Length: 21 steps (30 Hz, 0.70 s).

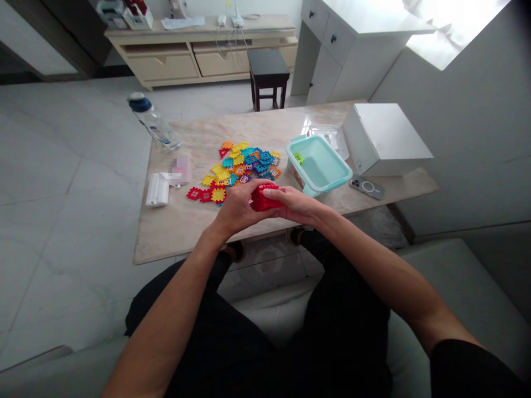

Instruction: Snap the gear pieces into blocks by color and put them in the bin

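Between my two hands, above the near side of the table, is a red block built of plastic interlocking tiles (pixel 265 199). My left hand (pixel 238 207) grips its left side, fingers curled round it. From the right, my right hand (pixel 294 203) is closed on the same block, thumb laid over its top. Just beyond lies a loose pile of coloured interlocking tiles (pixel 238 166) in yellow, blue, orange, purple and red. A mint-green plastic bin (pixel 321 163) stands to the right of the pile, with a bright green piece (pixel 298 158) inside near its left wall.
On the table's (pixel 166 237) left are a water bottle (pixel 155 124), a white tissue pack (pixel 157 190) and a pink packet (pixel 181 169). To the right are a phone (pixel 367 187), a white box (pixel 385 135) and a clear plastic tray (pixel 332 138). A dark stool (pixel 269 66) stands beyond.
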{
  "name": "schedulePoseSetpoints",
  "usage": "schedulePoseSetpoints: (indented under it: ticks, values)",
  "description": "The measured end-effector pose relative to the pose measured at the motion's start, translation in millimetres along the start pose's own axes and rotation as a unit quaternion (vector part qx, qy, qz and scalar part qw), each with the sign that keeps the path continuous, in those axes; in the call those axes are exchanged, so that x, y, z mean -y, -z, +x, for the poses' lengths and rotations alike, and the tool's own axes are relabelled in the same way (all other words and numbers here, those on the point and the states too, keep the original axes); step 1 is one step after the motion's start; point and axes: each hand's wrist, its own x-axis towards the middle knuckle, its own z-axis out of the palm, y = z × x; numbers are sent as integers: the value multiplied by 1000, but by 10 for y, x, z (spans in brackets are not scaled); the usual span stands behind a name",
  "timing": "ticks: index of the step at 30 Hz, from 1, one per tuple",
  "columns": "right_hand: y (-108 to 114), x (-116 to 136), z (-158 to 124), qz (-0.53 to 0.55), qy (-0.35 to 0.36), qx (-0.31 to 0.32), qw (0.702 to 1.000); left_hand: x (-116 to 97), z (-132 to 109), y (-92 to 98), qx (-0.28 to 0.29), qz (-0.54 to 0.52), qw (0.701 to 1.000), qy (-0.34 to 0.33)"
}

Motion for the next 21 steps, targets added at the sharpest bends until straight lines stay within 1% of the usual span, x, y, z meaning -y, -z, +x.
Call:
schedulePoseSetpoints:
  ticks: [3,6,12,15,21]
  values:
    - [-6,12,-15,-10,-8,10,1000,3,-2,19,-10,-7,1000,16]
    - [-7,24,-25,-17,-8,11,1000,-4,-6,25,-2,-9,1000,21]
    - [11,42,-38,-25,-16,22,999,-47,-29,4,-6,-10,1000,-20]
    - [20,43,-36,-29,-12,31,999,-54,-34,4,-15,0,1000,-27]
    - [24,38,-27,-27,-6,57,998,-19,-29,29,4,17,999,-40]
